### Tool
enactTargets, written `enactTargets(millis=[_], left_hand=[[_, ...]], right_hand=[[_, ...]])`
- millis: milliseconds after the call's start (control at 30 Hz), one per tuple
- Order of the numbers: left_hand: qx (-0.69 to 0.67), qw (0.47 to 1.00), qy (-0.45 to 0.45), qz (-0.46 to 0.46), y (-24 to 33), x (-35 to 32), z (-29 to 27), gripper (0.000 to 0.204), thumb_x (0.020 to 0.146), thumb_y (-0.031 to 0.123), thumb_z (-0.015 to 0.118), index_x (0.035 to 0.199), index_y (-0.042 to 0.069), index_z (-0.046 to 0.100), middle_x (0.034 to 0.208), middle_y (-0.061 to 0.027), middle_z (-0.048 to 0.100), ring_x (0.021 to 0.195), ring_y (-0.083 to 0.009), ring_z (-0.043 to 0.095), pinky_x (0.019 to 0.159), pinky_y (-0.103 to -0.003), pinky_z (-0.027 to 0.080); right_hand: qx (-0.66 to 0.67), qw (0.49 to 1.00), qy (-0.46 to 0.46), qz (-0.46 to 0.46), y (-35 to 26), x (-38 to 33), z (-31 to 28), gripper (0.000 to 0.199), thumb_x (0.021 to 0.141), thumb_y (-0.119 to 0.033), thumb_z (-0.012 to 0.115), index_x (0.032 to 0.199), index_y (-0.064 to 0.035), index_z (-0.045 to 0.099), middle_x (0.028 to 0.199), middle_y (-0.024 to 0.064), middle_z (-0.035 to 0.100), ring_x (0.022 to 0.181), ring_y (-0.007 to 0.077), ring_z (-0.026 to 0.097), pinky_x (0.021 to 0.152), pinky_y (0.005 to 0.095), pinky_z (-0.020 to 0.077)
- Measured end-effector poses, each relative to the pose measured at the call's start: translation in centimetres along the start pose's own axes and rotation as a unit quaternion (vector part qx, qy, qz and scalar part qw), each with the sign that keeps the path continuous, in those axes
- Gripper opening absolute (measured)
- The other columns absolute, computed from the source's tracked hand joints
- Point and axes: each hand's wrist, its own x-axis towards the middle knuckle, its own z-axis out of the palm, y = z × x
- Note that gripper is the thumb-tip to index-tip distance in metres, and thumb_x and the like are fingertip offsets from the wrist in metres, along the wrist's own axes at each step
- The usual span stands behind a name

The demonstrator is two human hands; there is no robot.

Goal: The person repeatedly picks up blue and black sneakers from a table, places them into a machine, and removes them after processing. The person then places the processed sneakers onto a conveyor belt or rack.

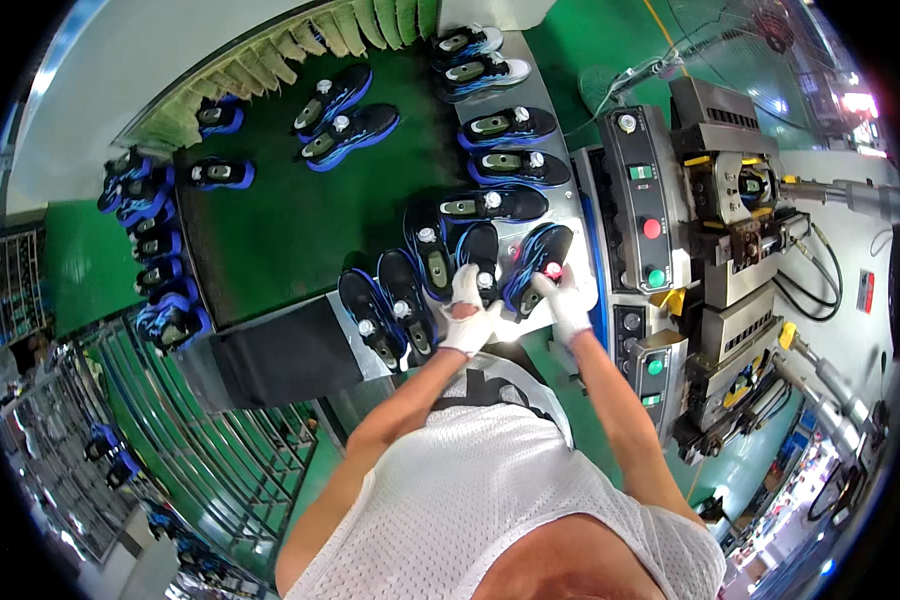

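Both my hands wear white gloves and are at the near edge of a metal table. My left hand [467, 318] holds the heel end of a black running shoe [478, 245] with a blue-purple sole, fingers on one side of the heel and thumb on the other. To its right, my right hand [567, 308] grips the heel of a tilted black and blue shoe [544, 246], where a red light spot shows. Glove and heel hide part of each grip. Another shoe [427, 250] lies just left of my left hand.
More shoes [510, 168] line the metal strip, with a pair [350, 135] on the green conveyor belt [260, 235]. Fabric strips [270, 70] hang over its far end. Right of me stands a machine with a button panel [642, 200]; a metal rack [220, 460] is at left.
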Motion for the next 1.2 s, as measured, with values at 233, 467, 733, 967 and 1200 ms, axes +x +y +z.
enactTargets(millis=[233,467,733,967,1200], left_hand=[[0.031,0.992,-0.076,0.100,-3.7,2.3,1.7,0.087,0.073,0.010,0.078,0.151,0.005,0.039,0.153,-0.0215,0.043,0.145,-0.0425,0.036,0.121,-0.050,0.030],[0.006,0.974,-0.200,0.108,-1.1,2.1,0.4,0.074,0.078,0.001,0.077,0.143,-0.004,0.043,0.144,-0.0233,0.048,0.134,-0.0366,0.048,0.116,-0.045,0.036],[0.266,0.911,-0.313,0.046,5.2,2.7,-2.2,0.083,0.084,0.035,0.081,0.143,-0.010,0.042,0.136,-0.0314,0.057,0.118,-0.0428,0.062,0.102,-0.048,0.049],[0.179,0.749,-0.611,0.183,17.4,-9.9,3.5,0.079,0.081,0.025,0.082,0.147,0.000,0.048,0.139,-0.0213,0.060,0.125,-0.0322,0.059,0.110,-0.044,0.043],[0.043,0.470,-0.842,0.262,25.2,-31.1,10.3,0.068,0.082,0.006,0.077,0.143,0.000,0.048,0.131,-0.0134,0.064,0.120,-0.0225,0.061,0.106,-0.037,0.046]], right_hand=[[-0.133,0.957,0.254,0.049,0.7,1.7,6.7,0.093,0.080,-0.042,0.076,0.152,-0.0011,0.034,0.124,0.0291,0.066,0.111,0.0425,0.067,0.094,0.0455,0.0529],[0.057,0.943,0.269,0.190,2.0,-4.9,2.3,0.079,0.074,-0.039,0.078,0.138,-0.0024,0.051,0.117,0.0295,0.068,0.114,0.0426,0.065,0.100,0.0471,0.0509],[0.432,0.800,0.371,0.188,6.3,-25.5,-1.8,0.094,0.072,-0.041,0.083,0.148,-0.0013,0.046,0.092,0.0118,0.066,0.064,0.0162,0.062,0.056,0.0327,0.0504],[0.486,0.595,0.614,0.181,12.5,-40.5,-1.4,0.089,0.072,-0.047,0.083,0.143,-0.0020,0.052,0.090,0.0107,0.068,0.057,0.0138,0.059,0.047,0.0306,0.0483],[0.354,0.407,0.783,0.309,23.9,-56.7,-2.4,0.087,0.077,-0.046,0.081,0.145,-0.0009,0.049,0.127,0.0229,0.065,0.114,0.0331,0.065,0.098,0.0405,0.0516]])
